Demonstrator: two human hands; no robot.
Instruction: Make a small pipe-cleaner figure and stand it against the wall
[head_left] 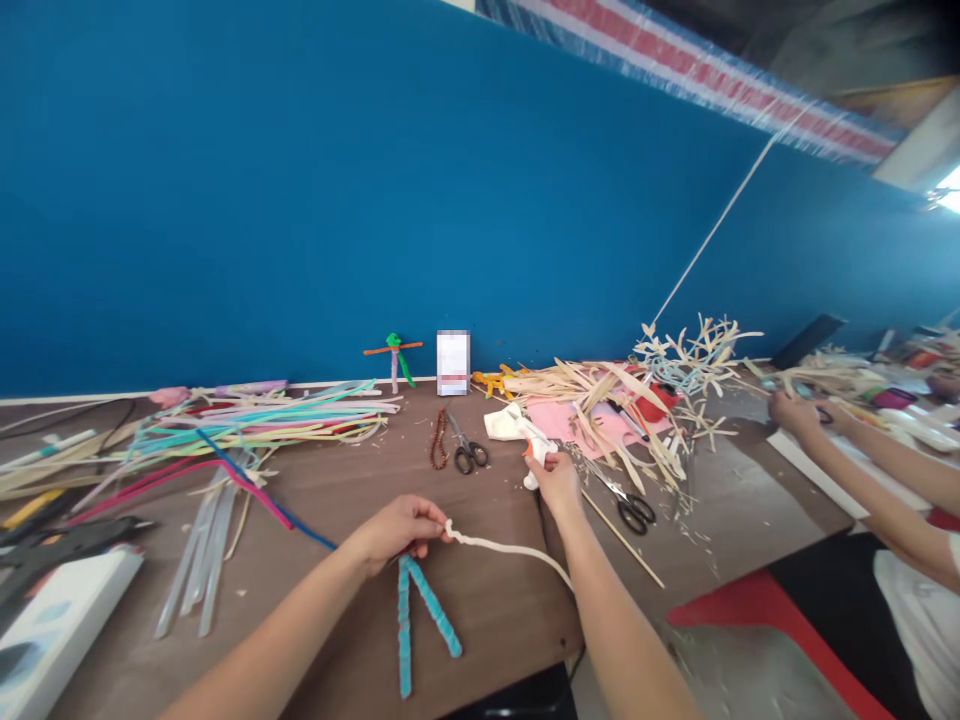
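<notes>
My left hand (401, 530) is closed in a pinch on the knotted end of a white cord (502, 546). The cord curves right and passes behind my right forearm. Two blue fuzzy pipe-cleaner legs (406, 620) spread in a V from under the left hand; their upper part is hidden by the fingers. My right hand (559, 485) closes around a white-and-orange tool that looks like a small glue gun (538, 443), beside a crumpled white piece (504, 423). Dark-handled scissors (469, 452) and a brown coiled strand (439, 445) lie just beyond the hands.
Coloured pipe cleaners (300, 420) and clear glue sticks (199, 560) lie left, near a white power strip (82, 610). A pipe-cleaner figure (394, 360) leans at the wall. Pale strips (592, 385) and black-handled scissors (636, 512) lie right. Another person's hands (806, 415) work far right.
</notes>
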